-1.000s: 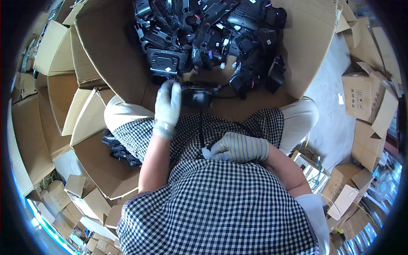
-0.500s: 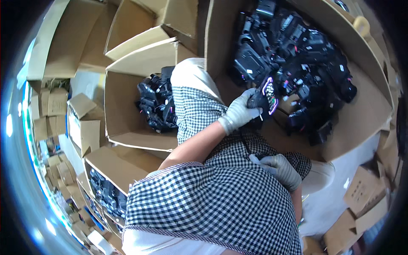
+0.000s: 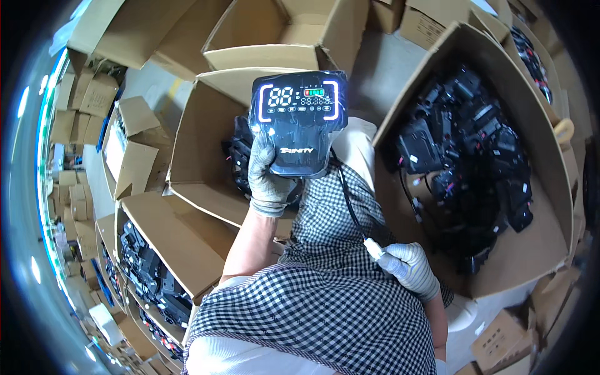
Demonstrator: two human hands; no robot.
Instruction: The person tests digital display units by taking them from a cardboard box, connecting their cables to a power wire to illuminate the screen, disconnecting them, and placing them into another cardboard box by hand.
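In my gloved left hand (image 3: 265,172) is a black display unit (image 3: 299,128), held up with its face toward me. Its screen is lit, with white digits, purple brackets and a small coloured bar; clear film seems to cover the casing. A black cable (image 3: 347,199) runs from the unit's right side down to a white connector plug (image 3: 374,247). My gloved right hand (image 3: 412,269) pinches that plug over my lap, close to the checked apron (image 3: 312,300). Part of the left hand's fingers is hidden behind the unit.
To the right stands a large cardboard box (image 3: 537,262) with many black units (image 3: 465,144) and loose cables. Behind the held unit, another box (image 3: 200,144) contains more black units. A box of black parts (image 3: 147,269) stands at the lower left; further boxes surround me.
My left hand has moved left and up from over the right-hand box, turning the lit display to face me. The right hand stays low, with the white plug now visible in it.
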